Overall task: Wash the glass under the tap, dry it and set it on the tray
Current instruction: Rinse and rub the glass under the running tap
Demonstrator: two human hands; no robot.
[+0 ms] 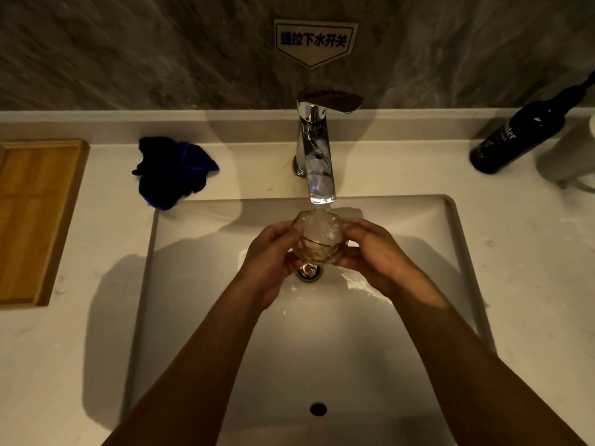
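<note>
A clear faceted glass [318, 236] sits between both my hands over the white sink [418, 226], directly beneath the chrome tap [317, 162]. Water runs from the spout into the glass's mouth. My left hand [270, 255] wraps its left side and my right hand [376, 252] wraps its right side. A wooden tray [35, 217] lies on the counter at the far left. A crumpled dark blue cloth [174, 172] rests on the counter left of the tap.
A dark bottle [521, 133] leans at the back right, next to a pale object at the frame's right edge [576, 156]. The drain [309, 272] lies below the glass. A marble wall with a sign [314, 41] rises behind the tap.
</note>
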